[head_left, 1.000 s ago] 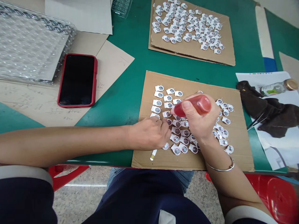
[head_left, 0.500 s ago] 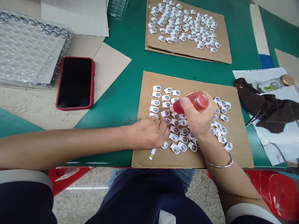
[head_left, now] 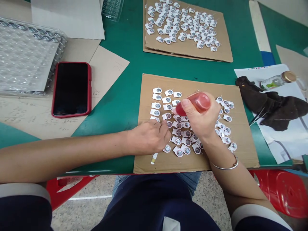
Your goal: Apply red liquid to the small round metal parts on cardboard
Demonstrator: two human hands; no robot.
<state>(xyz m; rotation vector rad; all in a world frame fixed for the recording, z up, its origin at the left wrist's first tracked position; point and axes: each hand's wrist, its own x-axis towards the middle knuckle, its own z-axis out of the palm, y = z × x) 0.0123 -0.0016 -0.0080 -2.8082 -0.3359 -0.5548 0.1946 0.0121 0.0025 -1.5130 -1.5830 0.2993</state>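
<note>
1. The right hand (head_left: 203, 120) grasps a red bottle (head_left: 201, 100), fingers wrapped around it, tilted so its tip points down and left over the near tabs (head_left: 178, 151).

2. The left hand (head_left: 149, 138) rests over the near board (head_left: 240, 157), fingers curled, fingertips beside a tab close to the bottle's tip; whether they pinch anything cannot be told.

3. The near tabs, small white pieces with round silvery centers, lie in loose rows on the near board, some hidden by the hands. The board lies on a green counter (head_left: 115, 96) at its front edge.

4. A short white strip (head_left: 154, 158) with a yellowish end lies on the board, just below the left hand.

5. Beyond, a far board (head_left: 223, 53) carries far tabs (head_left: 184, 27), crowded more tightly.

6. At left, a red-cased phone (head_left: 71, 89) lies face up on brown paper (head_left: 109, 62), near a clear tray (head_left: 21, 61).

7. At right, a dark cloth (head_left: 280, 112) and a jar (head_left: 274, 82) lie on a white sheet (head_left: 276, 147), the jar on its side; tweezers (head_left: 258, 115) rest at the cloth's left edge.

8. A silvery bracelet (head_left: 225, 168) circles the right wrist.
</note>
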